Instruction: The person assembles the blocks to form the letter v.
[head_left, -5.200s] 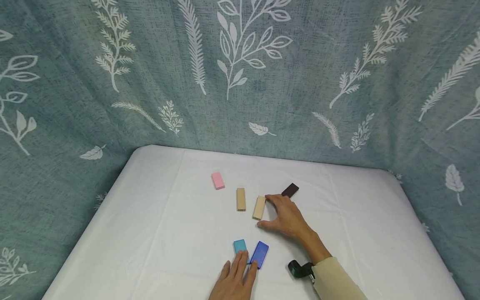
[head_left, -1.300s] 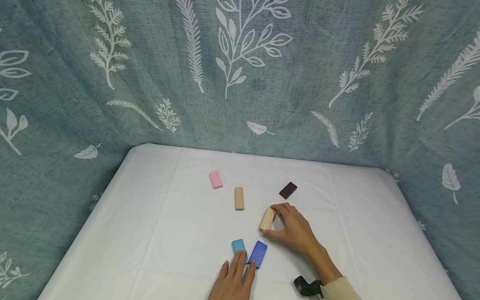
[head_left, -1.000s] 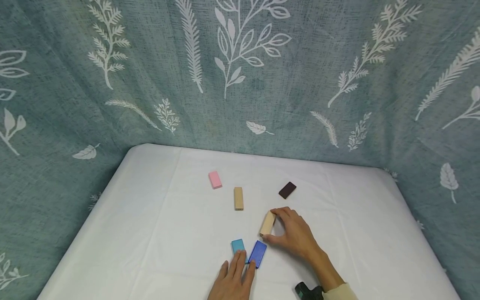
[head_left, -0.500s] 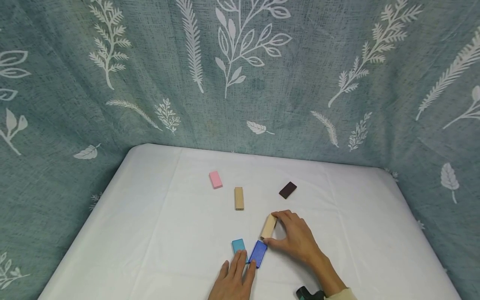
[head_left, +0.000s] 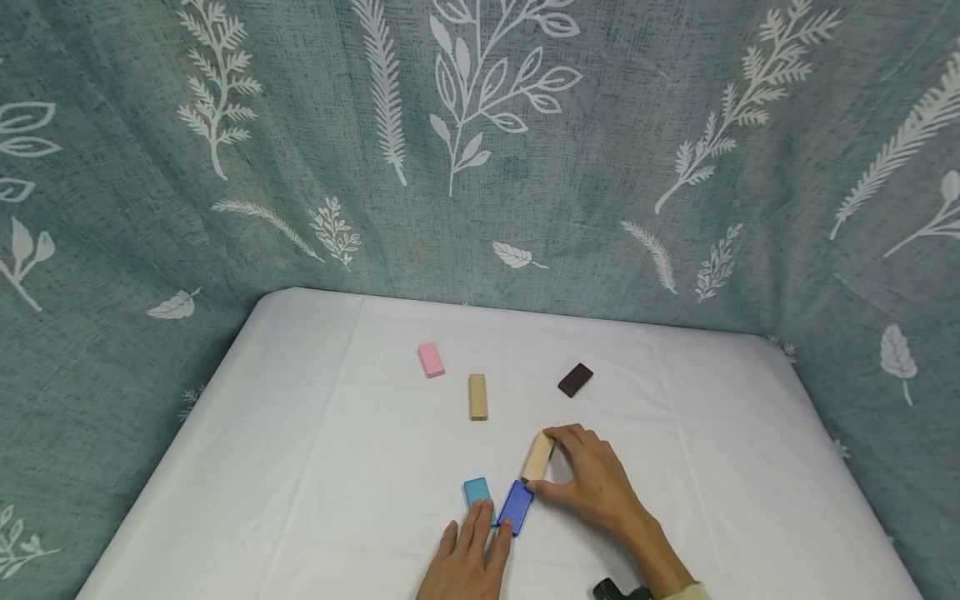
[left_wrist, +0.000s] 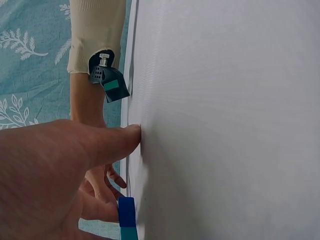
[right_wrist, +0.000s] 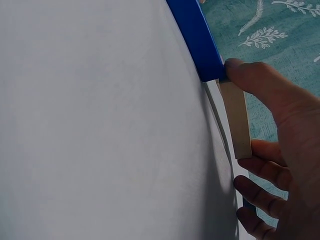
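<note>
Right hand (head_left: 596,477) pinching one of two tan blocks (head_left: 537,457), left hand (head_left: 467,557) straight-fingered on one teal block (head_left: 476,490), one blue block (head_left: 517,502)

No text, label, brand, number or sign can be read anywhere here.

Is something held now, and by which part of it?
The right hand holds the nearer wooden block by its two short ends; the left hand touches the turquoise block and blue block.

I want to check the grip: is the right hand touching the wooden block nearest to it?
Touching. The right wrist view shows it: the right hand has fingers against one end of that wooden block.
</note>
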